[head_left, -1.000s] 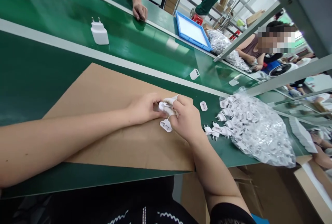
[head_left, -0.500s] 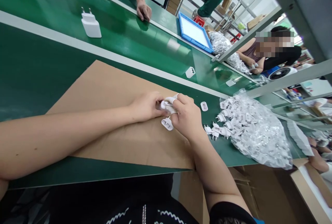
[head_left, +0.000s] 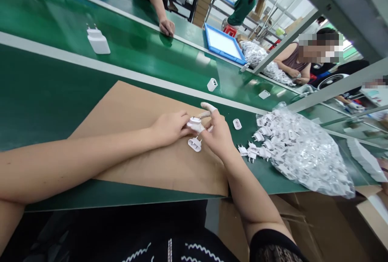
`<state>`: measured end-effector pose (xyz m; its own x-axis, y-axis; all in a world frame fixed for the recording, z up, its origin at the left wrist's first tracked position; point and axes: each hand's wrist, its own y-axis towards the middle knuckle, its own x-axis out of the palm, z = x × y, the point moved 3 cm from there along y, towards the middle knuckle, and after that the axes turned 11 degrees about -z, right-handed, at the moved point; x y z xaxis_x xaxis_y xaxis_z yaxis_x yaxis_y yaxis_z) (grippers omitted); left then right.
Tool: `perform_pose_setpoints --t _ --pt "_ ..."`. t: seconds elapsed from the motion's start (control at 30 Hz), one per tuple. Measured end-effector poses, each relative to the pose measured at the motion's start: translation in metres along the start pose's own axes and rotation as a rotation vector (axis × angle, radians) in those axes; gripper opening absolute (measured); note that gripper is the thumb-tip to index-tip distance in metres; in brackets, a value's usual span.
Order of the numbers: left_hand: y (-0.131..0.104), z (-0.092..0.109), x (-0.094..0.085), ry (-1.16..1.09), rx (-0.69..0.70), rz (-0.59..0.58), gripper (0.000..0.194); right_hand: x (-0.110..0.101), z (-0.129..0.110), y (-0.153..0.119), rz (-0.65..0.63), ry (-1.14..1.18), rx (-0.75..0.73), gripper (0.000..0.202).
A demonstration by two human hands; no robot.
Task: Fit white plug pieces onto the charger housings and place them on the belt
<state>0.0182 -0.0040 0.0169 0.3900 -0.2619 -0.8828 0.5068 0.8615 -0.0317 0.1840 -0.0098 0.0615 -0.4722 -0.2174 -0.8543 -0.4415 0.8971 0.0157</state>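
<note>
A small white charger plug (head_left: pixel 195 122) with metal pins is held between my two hands above the cardboard sheet (head_left: pixel 136 104). My left hand (head_left: pixel 173 127) is closed, its thumb and fingers pinching the plug's left side. White covers sit on fingertips of my right hand (head_left: pixel 218 132); its thumb presses against the plug, another finger is near the pins, and the index finger is lifted. Just below lies a loose white plug piece (head_left: pixel 194 144), its hollow side showing. Right of my right hand, a small white oval part (head_left: pixel 237 124) rests on the green tabletop.
A clear bag (head_left: pixel 309 157) spills several white plug pieces at right. White chargers, one at left (head_left: pixel 98 41) and one mid-belt (head_left: pixel 212 85), stand on the green conveyor (head_left: pixel 145 47). Across it are a co-worker's hand (head_left: pixel 167 27) and a blue tray (head_left: pixel 226 44).
My right hand's index finger has lifted off the plug and its fingers have spread, leaving more of the plug visible. The whole view has shifted slightly.
</note>
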Motion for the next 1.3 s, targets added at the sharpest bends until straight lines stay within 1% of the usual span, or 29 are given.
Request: perform_pose_setpoints --t 0.03,0.1,0.13,0.17,0.23,0.27,0.3,0.33,0.4,0.47,0.53,0.57,0.6,0.63,0.67,0.7,0.73,0.77,0.8,0.87,0.9,0.93,0.97,1.0,1.07,1.13,1.2,1.23,1.3 --pt "0.002 -0.003 -0.004 -0.084 0.005 -0.008 0.034 -0.004 0.001 -0.003 0.000 0.021 0.022 0.042" --pt "0.012 -0.015 -0.016 -0.248 -0.034 0.015 0.033 -0.011 0.001 -0.010 -0.038 -0.013 0.064 0.035" --pt "0.020 -0.024 -0.025 -0.301 -0.090 0.053 0.034 -0.012 0.000 -0.013 -0.094 -0.056 0.081 0.029" --pt "0.029 -0.036 -0.035 -0.321 -0.165 0.102 0.036 -0.013 -0.001 -0.015 -0.176 -0.105 0.093 0.024" --pt "0.051 -0.061 -0.057 -0.272 -0.314 0.202 0.038 -0.009 -0.003 -0.019 -0.348 -0.183 0.099 0.020" --pt "0.063 -0.073 -0.068 -0.223 -0.366 0.235 0.038 -0.006 -0.004 -0.020 -0.411 -0.200 0.091 0.020" --pt "0.075 -0.084 -0.077 -0.173 -0.408 0.253 0.038 -0.002 -0.005 -0.020 -0.449 -0.199 0.075 0.020" --pt "0.085 -0.094 -0.085 -0.127 -0.451 0.254 0.038 0.001 -0.006 -0.019 -0.462 -0.179 0.055 0.019" --pt "0.101 -0.108 -0.097 -0.060 -0.523 0.228 0.042 0.010 -0.007 -0.018 -0.443 -0.088 0.008 0.022" --pt "0.108 -0.112 -0.104 -0.024 -0.556 0.172 0.053 0.017 -0.007 -0.016 -0.404 0.029 -0.035 0.029" --pt "0.110 -0.109 -0.106 0.007 -0.522 0.132 0.074 0.022 -0.007 -0.013 -0.384 0.107 -0.096 0.031" --pt "0.110 -0.107 -0.106 0.038 -0.551 0.158 0.088 0.023 -0.008 -0.011 -0.371 0.124 -0.120 0.031" --pt "0.107 -0.104 -0.110 0.086 -0.594 0.345 0.102 0.024 -0.008 -0.009 -0.354 0.136 -0.130 0.033" --pt "0.108 -0.098 -0.112 0.131 -0.521 0.481 0.105 0.023 -0.009 -0.006 -0.345 0.149 -0.137 0.035" --pt "0.111 -0.091 -0.111 0.177 -0.415 0.552 0.104 0.023 -0.009 -0.005 -0.342 0.167 -0.143 0.038" --pt "0.117 -0.083 -0.107 0.228 -0.278 0.567 0.098 0.023 -0.009 -0.003 -0.350 0.191 -0.152 0.039" --pt "0.126 -0.076 -0.102 0.277 -0.136 0.508 0.092 0.023 -0.009 -0.002 -0.367 0.219 -0.168 0.039" --pt "0.137 -0.069 -0.095 0.318 -0.027 0.409 0.089 0.023 -0.009 0.000 -0.385 0.247 -0.183 0.037" --pt "0.150 -0.065 -0.088 0.338 0.034 0.296 0.087 0.023 -0.008 0.001 -0.395 0.274 -0.196 0.033" --pt "0.176 -0.062 -0.076 0.317 0.050 0.099 0.084 0.024 -0.006 0.003 -0.382 0.316 -0.207 0.024" --pt "0.188 -0.062 -0.071 0.283 0.035 0.028 0.079 0.024 -0.005 0.004 -0.367 0.337 -0.207 0.022" --pt "0.198 -0.063 -0.067 0.246 0.013 -0.024 0.072 0.025 -0.003 0.006 -0.354 0.367 -0.203 0.023" --pt "0.205 -0.064 -0.065 0.216 -0.011 -0.049 0.063 0.025 0.000 0.007 -0.346 0.414 -0.187 0.027" --pt "0.208 -0.065 -0.065 0.197 -0.038 -0.044 0.054 0.025 0.003 0.009 -0.339 0.484 -0.156 0.032" --pt "0.204 -0.065 -0.066 0.186 -0.090 0.010 0.041 0.023 0.012 0.013 -0.304 0.683 -0.054 0.038" --pt "0.187 -0.058 -0.068 0.198 -0.109 0.087 0.038 0.017 0.021 0.015 -0.235 0.917 0.052 0.035" --pt "0.161 -0.047 -0.069 0.197 -0.084 0.158 0.039 0.008 0.030 0.017 -0.157 1.127 0.116 0.027" --pt "0.147 -0.041 -0.068 0.182 -0.063 0.180 0.038 0.002 0.033 0.018 -0.113 1.218 0.128 0.026" --pt "0.118 -0.029 -0.062 0.121 -0.031 0.172 0.034 -0.006 0.039 0.019 -0.046 1.387 0.182 0.030"
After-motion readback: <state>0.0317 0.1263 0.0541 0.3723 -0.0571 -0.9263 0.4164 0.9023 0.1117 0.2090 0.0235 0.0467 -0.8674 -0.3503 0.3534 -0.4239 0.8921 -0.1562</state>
